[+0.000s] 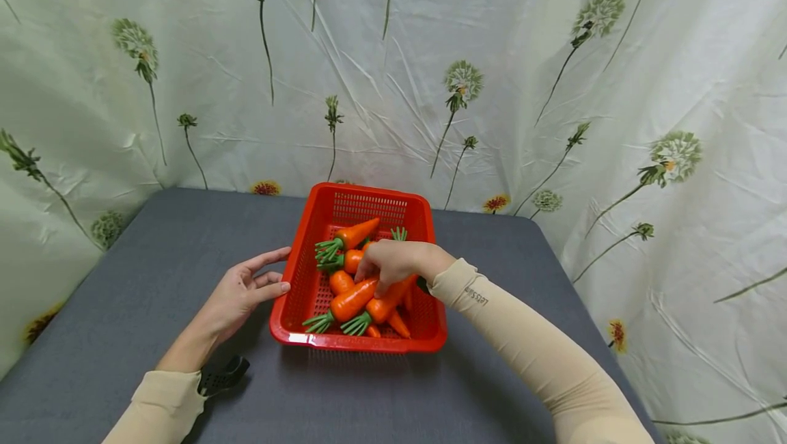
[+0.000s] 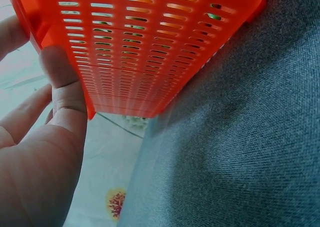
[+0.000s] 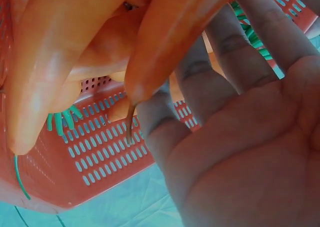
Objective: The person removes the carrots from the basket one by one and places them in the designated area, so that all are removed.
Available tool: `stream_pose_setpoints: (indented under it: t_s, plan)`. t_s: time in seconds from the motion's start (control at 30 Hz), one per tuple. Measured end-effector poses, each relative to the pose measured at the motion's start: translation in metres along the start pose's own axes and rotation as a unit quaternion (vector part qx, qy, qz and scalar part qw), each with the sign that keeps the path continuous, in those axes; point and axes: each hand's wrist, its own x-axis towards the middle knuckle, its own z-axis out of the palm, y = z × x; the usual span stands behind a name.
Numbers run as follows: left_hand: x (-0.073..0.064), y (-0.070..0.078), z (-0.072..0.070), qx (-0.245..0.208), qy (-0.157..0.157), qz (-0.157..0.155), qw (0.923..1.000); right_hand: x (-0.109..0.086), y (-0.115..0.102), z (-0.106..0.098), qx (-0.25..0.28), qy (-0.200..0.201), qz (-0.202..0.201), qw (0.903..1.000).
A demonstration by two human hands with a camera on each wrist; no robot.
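A red plastic basket with slotted walls holds several orange carrots with green stem tufts. My left hand is at the basket's left side, fingers extended and spread. In the left wrist view its thumb touches the outer wall just below the rim. From the right, my right hand reaches into the basket among the carrots, thumb and index finger pointing down beside them. In the right wrist view its fingers pass behind a carrot. Carrots hide the fingertips, so I cannot tell whether they grip one.
The basket stands on a table with a grey cloth. Behind and beside it hangs a pale curtain printed with dandelions. A black strap device sits at my left wrist.
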Motion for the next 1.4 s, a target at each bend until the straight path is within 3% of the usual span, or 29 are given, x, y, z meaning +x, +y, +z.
stream_pose_setpoints:
  t_s: [0.67, 0.93, 1.4]
  plan:
    - [-0.001, -0.001, 0.002, 0.002, 0.006, 0.012, 0.9999, -0.020, 0.003, -0.006, -0.044, 0.025, -0.008, 0.9987]
    - [-0.003, -0.001, 0.003, -0.018, 0.003, 0.010, 0.9998, -0.034, 0.016, -0.010, -0.022, 0.047, 0.009, 0.9986]
    - [-0.003, -0.003, 0.004, -0.022, 0.010, 0.019, 0.9995, -0.066, 0.050, -0.019, 0.073, 0.113, 0.002, 0.9909]
